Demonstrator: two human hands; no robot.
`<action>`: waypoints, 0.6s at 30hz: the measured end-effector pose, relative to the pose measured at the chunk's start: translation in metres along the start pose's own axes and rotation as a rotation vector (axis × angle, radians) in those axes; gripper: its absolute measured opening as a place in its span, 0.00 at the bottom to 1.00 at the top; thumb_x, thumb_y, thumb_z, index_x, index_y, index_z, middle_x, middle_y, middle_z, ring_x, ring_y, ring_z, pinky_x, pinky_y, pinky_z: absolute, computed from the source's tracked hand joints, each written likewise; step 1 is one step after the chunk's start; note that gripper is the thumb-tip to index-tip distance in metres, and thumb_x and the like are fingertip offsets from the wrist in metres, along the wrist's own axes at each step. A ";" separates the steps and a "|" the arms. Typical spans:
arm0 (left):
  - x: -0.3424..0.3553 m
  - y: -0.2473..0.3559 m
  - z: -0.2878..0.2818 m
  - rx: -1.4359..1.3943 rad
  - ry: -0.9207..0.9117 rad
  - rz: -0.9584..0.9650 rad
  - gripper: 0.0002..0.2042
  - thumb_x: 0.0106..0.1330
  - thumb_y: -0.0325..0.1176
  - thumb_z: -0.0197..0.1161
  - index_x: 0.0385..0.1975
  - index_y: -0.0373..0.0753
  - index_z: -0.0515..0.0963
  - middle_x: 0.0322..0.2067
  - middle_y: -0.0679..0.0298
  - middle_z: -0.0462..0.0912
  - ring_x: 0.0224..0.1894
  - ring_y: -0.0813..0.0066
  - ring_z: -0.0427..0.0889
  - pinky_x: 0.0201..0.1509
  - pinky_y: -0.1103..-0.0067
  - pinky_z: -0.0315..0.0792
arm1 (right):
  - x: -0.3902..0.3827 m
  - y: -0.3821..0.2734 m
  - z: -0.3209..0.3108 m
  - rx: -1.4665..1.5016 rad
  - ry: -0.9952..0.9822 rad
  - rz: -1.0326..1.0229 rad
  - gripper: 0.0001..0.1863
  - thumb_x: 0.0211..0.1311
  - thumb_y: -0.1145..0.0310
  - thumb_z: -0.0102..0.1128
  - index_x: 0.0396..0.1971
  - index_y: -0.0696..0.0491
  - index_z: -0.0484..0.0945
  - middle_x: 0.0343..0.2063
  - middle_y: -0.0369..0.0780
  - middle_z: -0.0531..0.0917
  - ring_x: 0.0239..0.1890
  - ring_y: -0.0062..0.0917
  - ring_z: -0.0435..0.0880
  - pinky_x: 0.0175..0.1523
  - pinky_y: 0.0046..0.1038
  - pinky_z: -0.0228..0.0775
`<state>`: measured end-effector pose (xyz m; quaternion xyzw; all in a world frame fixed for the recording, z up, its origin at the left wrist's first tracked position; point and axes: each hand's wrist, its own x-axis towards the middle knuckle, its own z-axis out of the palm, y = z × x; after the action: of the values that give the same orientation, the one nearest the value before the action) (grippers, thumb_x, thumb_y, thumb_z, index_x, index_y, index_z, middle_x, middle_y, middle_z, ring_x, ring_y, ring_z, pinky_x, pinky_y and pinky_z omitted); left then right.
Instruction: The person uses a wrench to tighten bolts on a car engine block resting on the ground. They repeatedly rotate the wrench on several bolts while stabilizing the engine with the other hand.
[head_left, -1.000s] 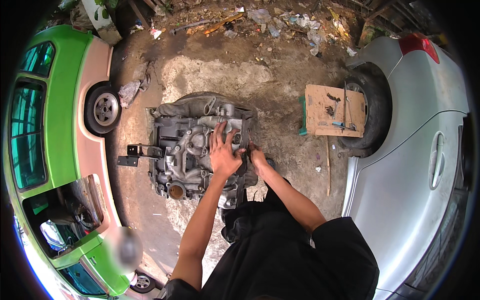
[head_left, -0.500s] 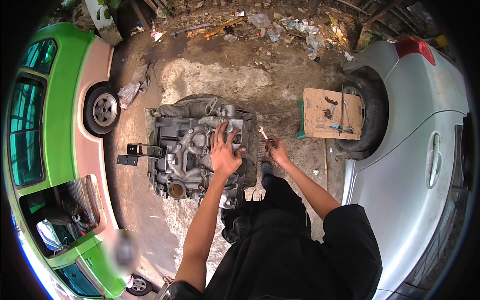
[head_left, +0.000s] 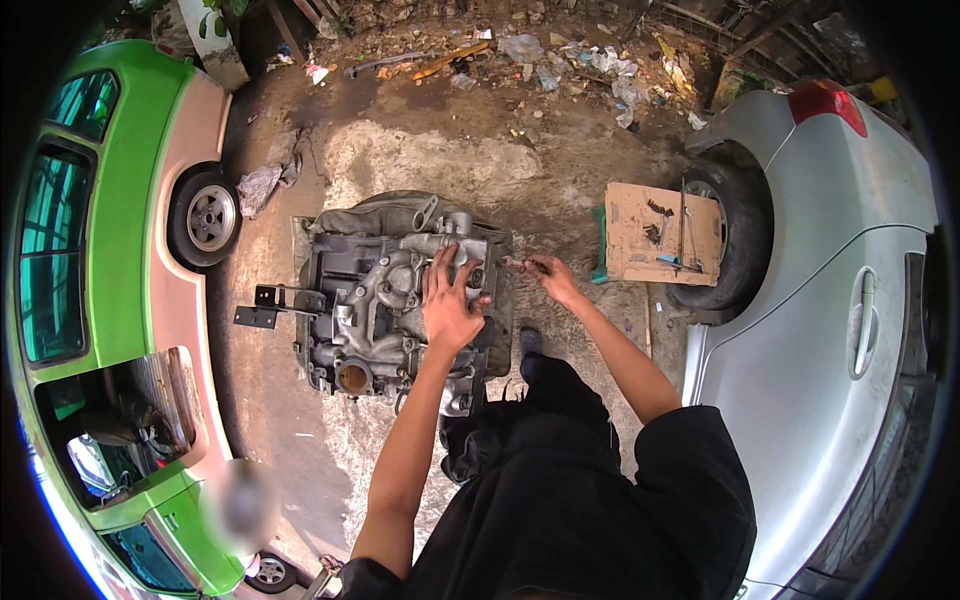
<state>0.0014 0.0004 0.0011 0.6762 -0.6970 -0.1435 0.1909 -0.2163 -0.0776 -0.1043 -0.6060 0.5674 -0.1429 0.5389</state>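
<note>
A grey metal engine [head_left: 345,265] with curved intake pipes and a round opening near its front sits on the ground before me. My left hand [head_left: 450,312] lies on its right part, fingers spread over the metal and gripping nothing. Just right of the engine, my right hand [head_left: 553,281] is closed round a wrench [head_left: 514,263]. The wrench's head points left, toward the engine's right edge; whether it touches the engine I cannot tell. A black bracket [head_left: 268,305] with holes juts out from the engine's left side.
At the right, a cardboard-topped stand [head_left: 630,235] holds bolts and long tools beside a silver car [head_left: 820,300]. A green and pink vehicle [head_left: 125,230] stands on the left. A crumpled rag [head_left: 260,190] lies near its wheel, and litter [head_left: 610,60] covers the far ground.
My right hand has brought the wrench left toward the engine, turning it from pointing up and away to nearly level. My left hand stays in place on the engine.
</note>
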 end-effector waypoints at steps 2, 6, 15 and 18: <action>0.000 0.000 0.001 -0.004 0.001 0.006 0.30 0.51 0.42 0.71 0.58 0.52 0.73 0.68 0.60 0.61 0.74 0.58 0.53 0.77 0.58 0.49 | 0.006 -0.002 -0.017 -0.141 0.009 -0.063 0.17 0.71 0.58 0.57 0.47 0.55 0.82 0.42 0.45 0.86 0.42 0.37 0.84 0.46 0.41 0.73; 0.000 0.000 0.002 0.006 -0.001 0.001 0.30 0.52 0.43 0.71 0.58 0.52 0.72 0.68 0.60 0.60 0.74 0.57 0.53 0.76 0.59 0.50 | 0.024 -0.024 -0.043 -0.484 -0.008 -0.297 0.13 0.68 0.61 0.60 0.45 0.52 0.85 0.40 0.42 0.85 0.47 0.37 0.81 0.55 0.42 0.72; 0.002 -0.001 0.001 0.001 0.017 0.009 0.30 0.51 0.40 0.71 0.58 0.51 0.73 0.68 0.60 0.61 0.74 0.58 0.53 0.76 0.58 0.49 | 0.049 -0.062 -0.058 -0.799 -0.146 -0.610 0.10 0.62 0.65 0.62 0.42 0.42 0.87 0.42 0.38 0.81 0.56 0.35 0.76 0.65 0.47 0.65; 0.002 0.000 0.001 -0.004 0.013 0.016 0.30 0.50 0.38 0.72 0.58 0.51 0.73 0.68 0.60 0.61 0.74 0.58 0.53 0.76 0.58 0.49 | 0.050 -0.072 -0.054 -0.852 -0.175 -0.626 0.10 0.62 0.67 0.61 0.41 0.41 0.87 0.48 0.38 0.81 0.61 0.35 0.73 0.69 0.46 0.61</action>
<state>0.0006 -0.0013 0.0006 0.6712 -0.7007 -0.1391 0.1980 -0.2041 -0.1628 -0.0469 -0.9209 0.3203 -0.0030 0.2221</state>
